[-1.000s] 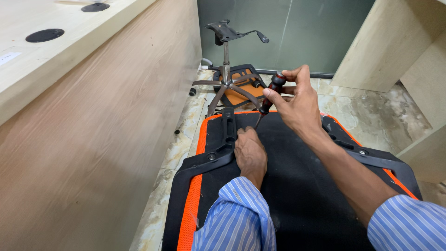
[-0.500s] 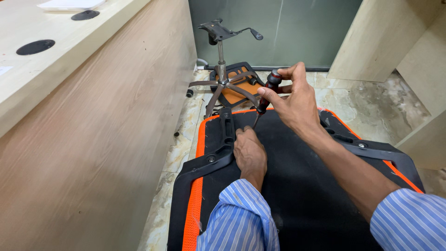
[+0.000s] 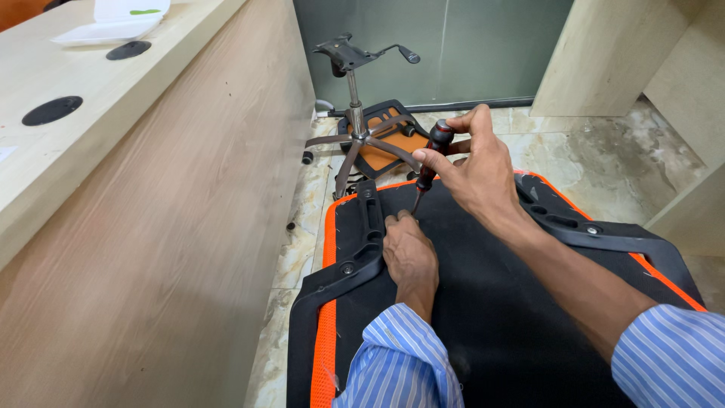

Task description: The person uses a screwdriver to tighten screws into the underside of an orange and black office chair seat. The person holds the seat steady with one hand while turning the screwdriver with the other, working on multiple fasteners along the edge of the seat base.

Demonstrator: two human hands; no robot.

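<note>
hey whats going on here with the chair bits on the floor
A person in a blue striped shirt is working on an upturned chair seat, black fabric with an orange mesh edge. The right hand holds a screwdriver upright, tip down at the seat's front edge, while the left hand steadies the spot beside the tip. The chair's wheeled base stands apart on the marble floor.
</note>
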